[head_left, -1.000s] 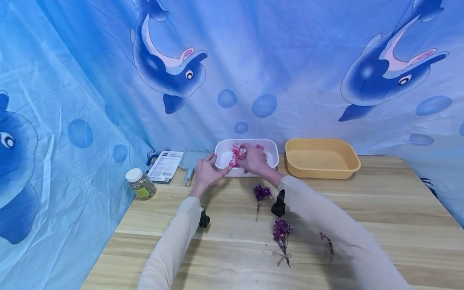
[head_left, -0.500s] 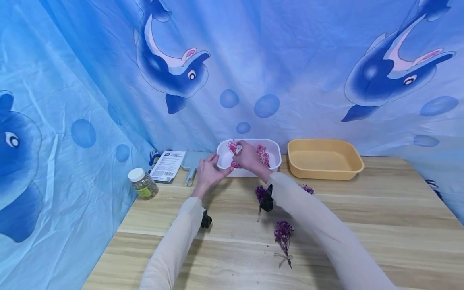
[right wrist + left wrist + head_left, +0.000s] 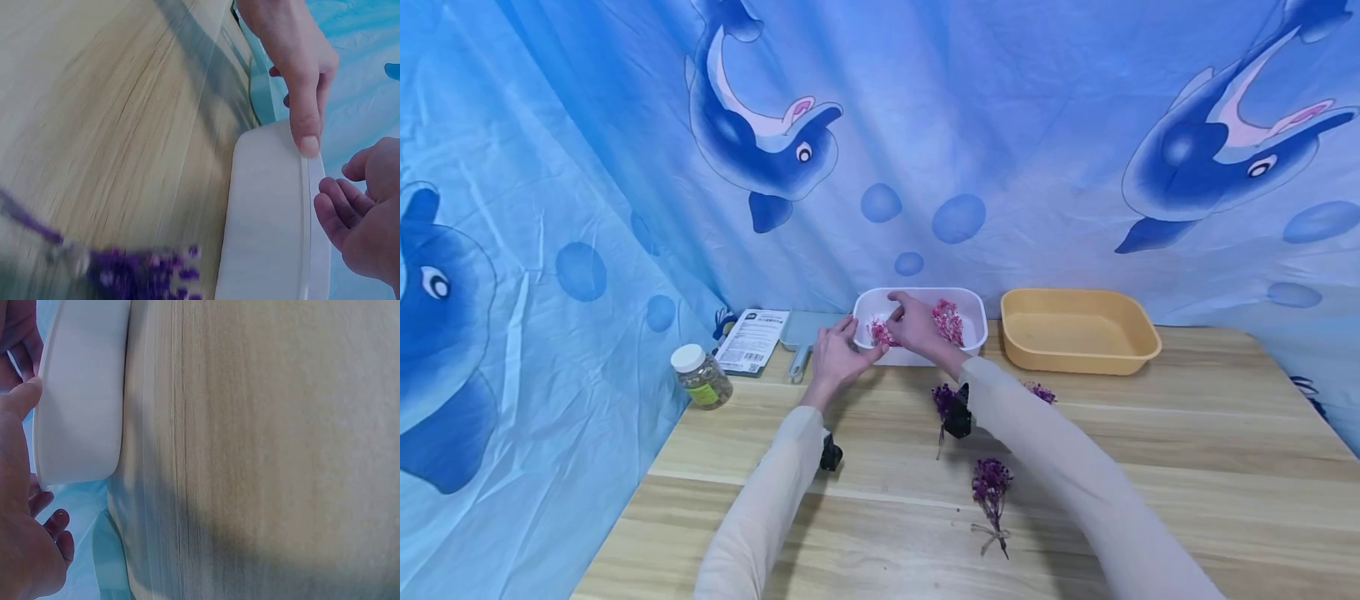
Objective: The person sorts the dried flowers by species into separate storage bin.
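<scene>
Clock centred on the white tub in the head view, 12 toward the curtain.

1. Wooden table (image 3: 1217,400): carries everything; tied purple bouquet (image 3: 992,479) lies at 5 o'clock, well apart from the tub.
2. Yellow tray (image 3: 1071,362): 3 o'clock, just beside the tub.
3. White tub (image 3: 913,358): holds pink sprigs; one bunch (image 3: 948,321) inside toward 3 o'clock, another (image 3: 880,332) toward 8. Judgement: arranging them is the step in hand; work from above, stems settled before blossoms, as dried heads would likely shed.
4. Left hand (image 3: 837,354): thumb and fingers grip the tub's corner, thumb near 7, fingertips near 9. Advisable: light hold, enough against sliding.
5. Right hand (image 3: 917,327): over the tub; fingers loosely bent, thumb apart, nothing seen between them. Recommend straightening fingers when withdrawing, to avoid snagging sprigs.
6. Printed packet (image 3: 752,337): 9 o'clock; dark header mark, lines of print, code-like block at its lower right. Brand unreadable.
7. Lidded jar (image 3: 703,379): between 8 and 9; yellow-green label, wording illegible.
</scene>
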Demonstrator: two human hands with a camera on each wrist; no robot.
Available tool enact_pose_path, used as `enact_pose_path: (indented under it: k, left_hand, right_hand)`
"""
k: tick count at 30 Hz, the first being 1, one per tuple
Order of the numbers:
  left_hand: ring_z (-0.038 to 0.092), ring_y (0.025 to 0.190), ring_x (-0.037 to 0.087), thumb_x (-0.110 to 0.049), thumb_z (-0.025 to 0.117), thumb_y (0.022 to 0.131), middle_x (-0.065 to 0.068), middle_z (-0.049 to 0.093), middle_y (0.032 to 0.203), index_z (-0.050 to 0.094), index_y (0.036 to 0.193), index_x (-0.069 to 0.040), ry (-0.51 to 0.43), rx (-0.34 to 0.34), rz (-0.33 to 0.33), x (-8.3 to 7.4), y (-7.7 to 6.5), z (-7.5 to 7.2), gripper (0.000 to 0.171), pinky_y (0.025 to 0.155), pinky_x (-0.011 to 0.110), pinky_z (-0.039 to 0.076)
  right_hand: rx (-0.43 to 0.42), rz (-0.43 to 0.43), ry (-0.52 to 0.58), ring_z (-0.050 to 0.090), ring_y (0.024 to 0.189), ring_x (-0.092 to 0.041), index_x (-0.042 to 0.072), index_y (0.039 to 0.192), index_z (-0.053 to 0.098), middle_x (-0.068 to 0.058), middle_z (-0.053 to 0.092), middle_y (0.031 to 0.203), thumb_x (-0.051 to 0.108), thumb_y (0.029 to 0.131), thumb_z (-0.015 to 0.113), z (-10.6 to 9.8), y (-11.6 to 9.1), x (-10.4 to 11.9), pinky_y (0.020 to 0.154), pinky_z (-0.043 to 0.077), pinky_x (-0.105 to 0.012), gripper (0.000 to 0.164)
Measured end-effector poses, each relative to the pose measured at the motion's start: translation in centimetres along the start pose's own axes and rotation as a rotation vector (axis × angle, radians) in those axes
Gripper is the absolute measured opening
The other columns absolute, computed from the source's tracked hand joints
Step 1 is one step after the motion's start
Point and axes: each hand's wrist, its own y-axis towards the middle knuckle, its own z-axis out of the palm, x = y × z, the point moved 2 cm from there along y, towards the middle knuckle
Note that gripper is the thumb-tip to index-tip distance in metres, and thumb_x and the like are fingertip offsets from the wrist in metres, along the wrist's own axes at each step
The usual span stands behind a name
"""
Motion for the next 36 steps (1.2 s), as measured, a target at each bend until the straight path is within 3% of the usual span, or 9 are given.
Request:
enact_pose_path:
  k: [8,13,24,32,36]
  left_hand:
    - [0.045,0.127,0.036,-0.062,0.072,0.081,0.012,0.046,0.152,0.049,0.145,-0.002,-0.019,0.02,-0.006,-0.7,0.2,0.3,0.091,0.102,0.048,0.039]
    - [0.042,0.131,0.037,-0.064,0.07,0.081,0.012,0.044,0.153,0.048,0.146,-0.002,-0.03,0.024,0.003,-0.7,0.4,0.5,0.093,0.105,0.049,0.036]
    - [0.044,0.119,0.033,-0.064,0.07,0.081,0.013,0.045,0.152,0.048,0.145,-0.001,-0.023,0.028,0.009,0.0,0.1,-0.4,0.093,0.095,0.046,0.039]
    - [0.04,0.13,0.036,-0.066,0.066,0.083,0.015,0.042,0.154,0.044,0.148,0.001,0.01,0.067,0.022,-0.3,-0.1,-0.7,0.096,0.103,0.051,0.037]
    - [0.036,0.135,0.039,-0.063,0.064,0.086,0.018,0.038,0.155,0.042,0.149,0.003,0.014,0.084,0.036,-0.4,-0.3,-0.6,0.094,0.107,0.055,0.033]
  right_hand:
    - [-0.05,-0.148,-0.044,0.067,0.089,-0.028,-0.008,0.136,0.053,-0.015,0.07,0.098,0.007,0.091,0.062,-4.6,-2.5,-1.5,0.081,0.056,-0.038,0.048]
    - [-0.056,-0.194,-0.054,0.067,0.087,-0.03,-0.011,0.131,0.054,-0.017,0.069,0.097,0.006,0.092,0.061,-8.7,-5.3,-3.2,0.079,0.056,-0.04,0.044]
    - [-0.153,-0.147,-0.182,0.066,0.087,-0.034,-0.014,0.133,0.05,-0.021,0.069,0.098,0.005,0.094,0.062,-16.4,-11.8,-8.2,0.076,0.056,-0.047,0.046]
    - [-0.222,-0.065,-0.182,0.064,0.083,-0.033,-0.016,0.135,0.047,-0.023,0.067,0.099,0.008,0.096,0.059,-20.5,-15.9,-11.0,0.062,0.052,-0.027,0.047]
    - [-0.247,-0.04,-0.172,0.063,0.084,-0.034,-0.016,0.136,0.045,-0.024,0.066,0.1,0.007,0.097,0.059,-21.6,-17.2,-12.0,0.061,0.051,-0.022,0.047]
